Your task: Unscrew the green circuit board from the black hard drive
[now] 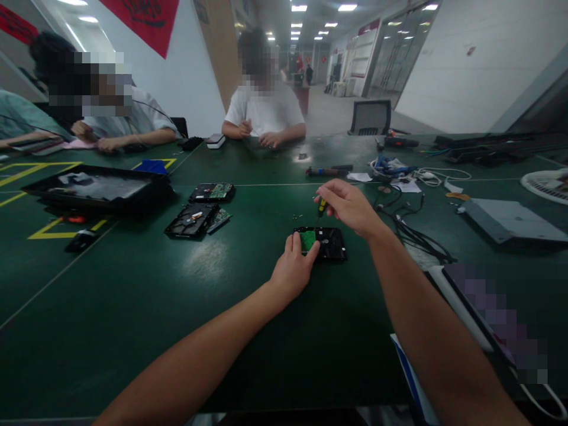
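A black hard drive (pixel 333 244) lies flat on the table with its green circuit board (pixel 307 239) facing up. My left hand (pixel 294 267) steadies it, thumb and fingers resting on either side of the board. Above the drive, my right hand (pixel 345 204) pinches a small screwdriver with a yellow and black handle (pixel 322 206). The shaft points down to the board's far edge; whether its tip sits in a screw is too small to tell. A few tiny screws (pixel 298 216) lie just beyond the drive.
Left of centre are more hard drives (pixel 191 220) and a loose circuit board (pixel 219 221). A large black tray (pixel 102 186) stands farther left. Cables (pixel 410 236) and a grey metal box (pixel 510 222) are at right. Several people sit across the green table (pixel 146 319).
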